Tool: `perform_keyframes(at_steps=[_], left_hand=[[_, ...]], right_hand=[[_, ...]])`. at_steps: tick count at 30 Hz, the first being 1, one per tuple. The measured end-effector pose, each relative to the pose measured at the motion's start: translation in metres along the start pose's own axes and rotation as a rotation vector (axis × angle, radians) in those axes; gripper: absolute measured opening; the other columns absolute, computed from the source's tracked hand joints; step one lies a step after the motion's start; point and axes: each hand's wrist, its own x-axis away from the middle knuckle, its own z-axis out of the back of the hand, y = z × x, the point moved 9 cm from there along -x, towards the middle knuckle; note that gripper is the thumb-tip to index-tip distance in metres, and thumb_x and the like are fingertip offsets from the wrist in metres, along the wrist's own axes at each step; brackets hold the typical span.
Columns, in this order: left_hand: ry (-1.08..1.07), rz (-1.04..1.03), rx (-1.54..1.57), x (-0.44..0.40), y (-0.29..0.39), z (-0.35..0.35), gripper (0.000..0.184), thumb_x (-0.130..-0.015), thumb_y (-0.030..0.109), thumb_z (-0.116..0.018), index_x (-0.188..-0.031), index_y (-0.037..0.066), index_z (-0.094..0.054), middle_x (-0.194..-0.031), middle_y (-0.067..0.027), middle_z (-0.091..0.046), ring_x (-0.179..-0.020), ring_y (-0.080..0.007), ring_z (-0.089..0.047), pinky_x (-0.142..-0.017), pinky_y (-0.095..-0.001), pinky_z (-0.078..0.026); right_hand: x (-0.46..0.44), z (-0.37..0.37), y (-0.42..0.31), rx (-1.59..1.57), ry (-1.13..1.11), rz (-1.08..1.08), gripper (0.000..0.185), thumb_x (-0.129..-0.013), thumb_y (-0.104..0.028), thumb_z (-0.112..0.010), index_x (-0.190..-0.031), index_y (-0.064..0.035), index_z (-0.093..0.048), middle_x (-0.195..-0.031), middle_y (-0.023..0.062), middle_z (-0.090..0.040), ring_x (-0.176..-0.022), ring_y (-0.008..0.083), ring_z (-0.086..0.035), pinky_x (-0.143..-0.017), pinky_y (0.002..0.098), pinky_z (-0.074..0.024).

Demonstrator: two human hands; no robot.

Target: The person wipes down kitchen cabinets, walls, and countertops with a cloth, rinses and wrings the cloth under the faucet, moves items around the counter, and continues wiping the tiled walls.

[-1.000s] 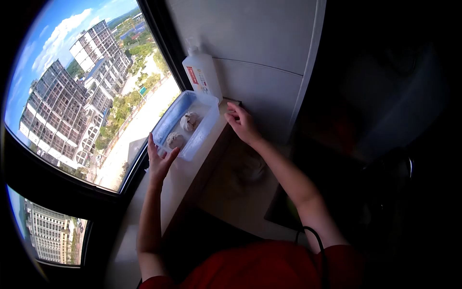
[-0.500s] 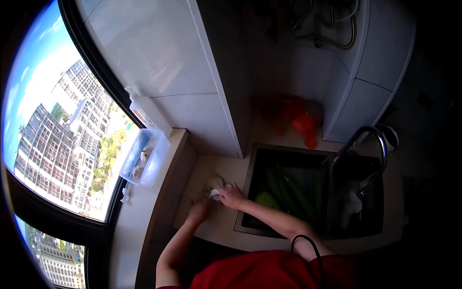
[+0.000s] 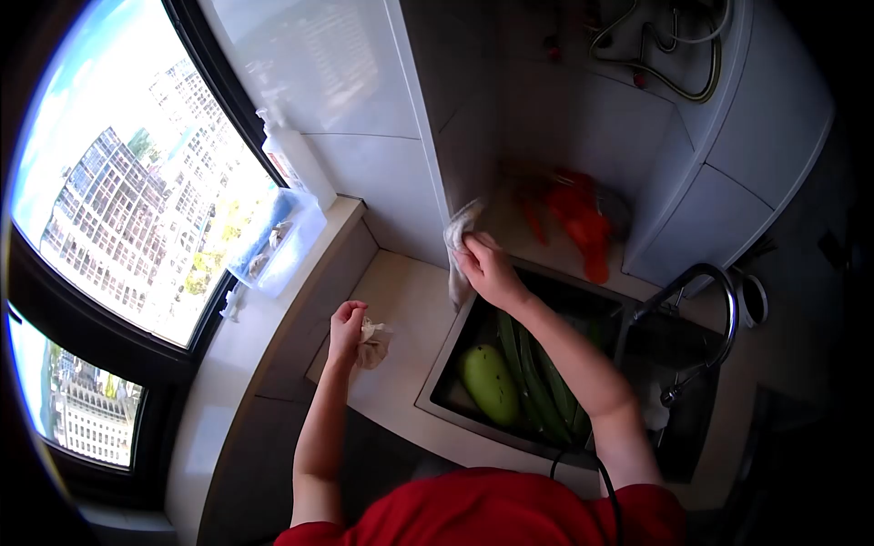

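My left hand (image 3: 347, 329) is closed on a crumpled pale cloth (image 3: 374, 344), which hangs beside the fingers above the counter (image 3: 410, 309). My right hand (image 3: 489, 264) grips a second whitish cloth (image 3: 458, 250) near the wall corner, at the upper left of the sink; this cloth dangles down from the fingers. Below my right forearm, a green oval fruit or gourd (image 3: 490, 384) and several long green vegetables (image 3: 537, 387) lie in the left basin of the sink (image 3: 437, 414).
On the window ledge are a translucent container (image 3: 305, 238) with garlic bulbs, a white bottle (image 3: 300, 164) and a small white pump or nozzle (image 3: 233, 303). Behind the sink lies an orange-red bag (image 3: 583, 223). A curved faucet (image 3: 731, 309) stands at the right.
The view has turned from the ledge to the sink. Both hands left the container's area, came together over the pale cloth on the counter, then moved apart, each now holding a cloth.
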Motion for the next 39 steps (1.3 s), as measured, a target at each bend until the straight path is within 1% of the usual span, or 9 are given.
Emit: perform_keyframes(at_steps=[7, 13, 19, 22, 23, 29, 31, 35, 39], left_hand=[[0.265, -0.197, -0.508, -0.015, -0.056, 0.061, 0.016, -0.082, 0.014, -0.055, -0.09, 0.002, -0.062, -0.063, -0.0057, -0.056, -0.058, -0.0113, -0.053, -0.054, -0.0272, -0.042], [0.178, -0.225, -0.827, 0.0, -0.121, 0.062, 0.028, -0.08, 0.022, -0.06, -0.101, 0.003, -0.061, -0.09, -0.0148, -0.062, -0.084, -0.0284, -0.061, -0.073, -0.0392, -0.048], [0.118, -0.171, -1.142, 0.019, -0.071, 0.052, 0.042, -0.079, 0.027, -0.063, -0.115, 0.007, -0.055, -0.121, -0.017, -0.05, -0.11, -0.0373, -0.048, -0.092, -0.0467, -0.04], [0.095, -0.327, -1.177, 0.019, -0.015, 0.042, 0.04, -0.078, 0.023, -0.064, -0.114, 0.007, -0.055, -0.122, -0.0181, -0.05, -0.112, -0.0381, -0.046, -0.094, -0.0461, -0.039], [0.107, -0.357, -1.174, 0.014, 0.004, 0.037, 0.04, -0.078, 0.023, -0.064, -0.114, 0.007, -0.055, -0.122, -0.0181, -0.05, -0.112, -0.0381, -0.046, -0.094, -0.0461, -0.039], [0.255, -0.958, -0.845, 0.021, 0.217, -0.052, 0.033, -0.085, 0.008, -0.056, -0.118, 0.006, -0.052, -0.126, -0.0176, -0.048, -0.12, -0.0355, -0.042, -0.1, -0.0424, -0.034], [0.339, -1.122, -0.76, 0.021, 0.28, -0.08, 0.035, -0.087, 0.007, -0.052, -0.122, 0.005, -0.049, -0.129, -0.0168, -0.047, -0.121, -0.0349, -0.041, -0.101, -0.0425, -0.033], [0.507, -1.324, -0.614, 0.0, 0.367, -0.124, 0.042, -0.091, 0.009, -0.044, -0.132, 0.006, -0.039, -0.136, -0.0165, -0.041, -0.128, -0.0336, -0.035, -0.104, -0.0419, -0.029], [0.561, -1.379, -0.574, -0.034, 0.394, -0.151, 0.05, -0.095, 0.03, -0.036, -0.138, 0.005, -0.031, -0.145, -0.0178, -0.026, -0.134, -0.0359, -0.021, -0.109, -0.0441, -0.018]], right_hand=[[-0.018, -0.08, 0.047, 0.841, -0.07, 0.494, 0.018, -0.075, -0.014, -0.056, -0.093, -0.0117, -0.059, -0.095, 0.0014, -0.051, -0.093, 0.0187, -0.049, -0.082, 0.0324, -0.0457], [0.051, -0.148, 0.134, 0.872, -0.249, 0.312, 0.021, -0.078, -0.015, -0.052, -0.097, -0.0146, -0.061, -0.107, 0.0014, -0.053, -0.106, 0.02, -0.047, -0.088, 0.0368, -0.044], [0.064, -0.12, 0.184, 0.379, -0.133, -0.282, 0.018, -0.08, -0.015, -0.054, -0.095, -0.0067, -0.06, -0.09, 0.0085, -0.062, -0.086, 0.0267, -0.058, -0.076, 0.037, -0.0484], [0.052, -0.084, 0.207, -1.01, 0.223, -0.991, 0.019, -0.083, -0.018, -0.053, -0.091, -0.002, -0.06, -0.083, 0.0064, -0.062, -0.07, 0.0172, -0.06, -0.063, 0.0302, -0.0492], [0.042, -0.073, 0.2, -1.189, 0.292, -1.127, 0.022, -0.087, -0.022, -0.05, -0.094, -0.0057, -0.063, -0.088, 0.0056, -0.065, -0.085, 0.0195, -0.062, -0.079, 0.0353, -0.0492], [-0.119, 0.089, -0.008, -1.324, 0.153, -0.221, 0.035, -0.085, -0.019, -0.045, -0.114, -0.004, -0.056, -0.106, 0.0029, -0.057, -0.097, 0.0135, -0.051, -0.087, 0.0278, -0.0404], [-0.164, 0.099, -0.051, -0.964, -0.035, -0.049, 0.046, -0.087, -0.013, -0.039, -0.131, -0.0024, -0.041, -0.122, 0.0072, -0.053, -0.11, 0.0178, -0.05, -0.096, 0.0326, -0.0367], [-0.233, 0.109, -0.148, 0.162, 0.434, 0.793, 0.039, -0.092, -0.02, -0.044, -0.128, -0.0057, -0.044, -0.122, 0.0129, -0.052, -0.109, 0.0291, -0.051, -0.095, 0.0381, -0.0378], [-0.266, 0.077, -0.087, 0.096, 0.497, 0.447, 0.036, -0.092, -0.022, -0.041, -0.123, -0.0044, -0.046, -0.121, 0.0191, -0.049, -0.108, 0.0356, -0.048, -0.096, 0.0436, -0.0352]])
